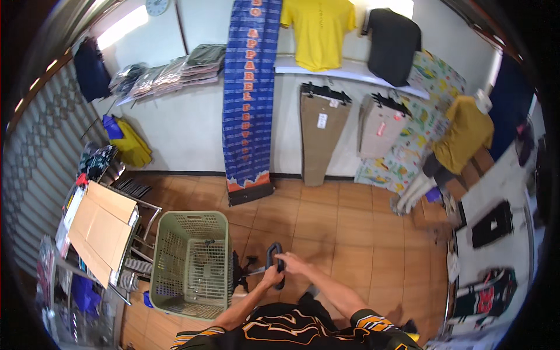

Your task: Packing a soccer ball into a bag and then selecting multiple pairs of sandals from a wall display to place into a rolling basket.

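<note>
One broad floor (pixel 361 233) of brown tiles bore most of what stood in the room, with a tall blue banner (pixel 249 116) at its far edge. The green basket (pixel 166 268), a deep slotted crate, sat toward the floor's left edge, well in front of the banner; whether it rested on the tiles or on a wheeled base could not be told. Just left of it lay a cardboard sheet (pixel 105 227) on a metal-legged support, so any swing that way would have wanted care. The dark loop handle (pixel 270 254), in front of the person's body, had a short bar leading toward black fittings (pixel 238 273) beside the basket's right wall.

The left hand (pixel 272 275) was wrapped around the handle's near-left part, which seemed a sound place to take the load. The right hand (pixel 294 263) touched the loop's right side with its fingers; whether they had closed on it could not be told. Good handling here, as judged, meant a firm left hold, a light right one to stop twisting, and effort kept in line with the bar. Smallest was a little black piece (pixel 209 241) within the basket.
</note>
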### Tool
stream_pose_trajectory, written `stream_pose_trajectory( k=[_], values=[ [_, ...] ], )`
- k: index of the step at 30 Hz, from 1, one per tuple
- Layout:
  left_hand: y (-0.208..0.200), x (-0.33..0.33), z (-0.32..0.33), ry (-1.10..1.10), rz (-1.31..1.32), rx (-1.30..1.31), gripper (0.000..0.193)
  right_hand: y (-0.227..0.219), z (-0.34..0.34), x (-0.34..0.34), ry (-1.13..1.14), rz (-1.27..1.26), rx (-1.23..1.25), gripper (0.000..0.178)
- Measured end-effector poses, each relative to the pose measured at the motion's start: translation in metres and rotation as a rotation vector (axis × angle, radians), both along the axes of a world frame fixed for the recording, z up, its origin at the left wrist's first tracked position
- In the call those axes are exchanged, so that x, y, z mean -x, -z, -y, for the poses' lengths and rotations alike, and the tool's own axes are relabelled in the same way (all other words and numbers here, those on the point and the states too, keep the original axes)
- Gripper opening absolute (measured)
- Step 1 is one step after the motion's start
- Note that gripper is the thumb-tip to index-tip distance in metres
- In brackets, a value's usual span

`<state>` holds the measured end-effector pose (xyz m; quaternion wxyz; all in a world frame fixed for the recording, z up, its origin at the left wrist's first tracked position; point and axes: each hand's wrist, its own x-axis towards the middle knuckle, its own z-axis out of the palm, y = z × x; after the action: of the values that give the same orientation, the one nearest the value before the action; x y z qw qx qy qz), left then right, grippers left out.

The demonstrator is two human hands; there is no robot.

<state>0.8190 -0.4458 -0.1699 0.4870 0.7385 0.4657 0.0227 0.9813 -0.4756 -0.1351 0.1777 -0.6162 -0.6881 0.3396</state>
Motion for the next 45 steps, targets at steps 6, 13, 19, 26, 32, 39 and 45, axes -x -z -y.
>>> stream_pose_trajectory(
  k=[6, 13, 19, 26, 32, 39, 45],
  values=[
    [0.001, -0.017, -0.006, -0.119, -0.070, 0.090, 0.056, -0.015, -0.039, -0.043, -0.299, 0.114, 0.094, 0.059],
    [-0.039, -0.059, -0.003, -0.371, 0.022, 0.316, 0.049, -0.020, -0.081, -0.087, -0.479, 0.178, 0.133, 0.057],
    [-0.042, -0.082, -0.030, -0.359, -0.005, 0.280, 0.043, -0.009, -0.120, -0.114, -0.677, 0.186, 0.146, 0.040],
    [-0.020, -0.113, -0.083, -0.157, -0.198, 0.377, 0.046, 0.022, -0.193, -0.145, -0.945, 0.216, 0.190, 0.049],
    [-0.012, -0.148, -0.113, -0.492, -0.024, 0.535, 0.055, 0.054, -0.263, -0.162, -1.067, 0.078, 0.172, 0.048],
    [-0.022, -0.202, -0.112, -1.068, -0.036, 0.349, 0.073, -0.009, -0.318, -0.161, -1.168, 0.140, 0.147, 0.027],
    [-0.016, -0.280, -0.130, -1.612, -0.120, 0.098, 0.073, -0.019, -0.355, -0.179, -1.146, 0.187, 0.140, 0.026]
  ],
)
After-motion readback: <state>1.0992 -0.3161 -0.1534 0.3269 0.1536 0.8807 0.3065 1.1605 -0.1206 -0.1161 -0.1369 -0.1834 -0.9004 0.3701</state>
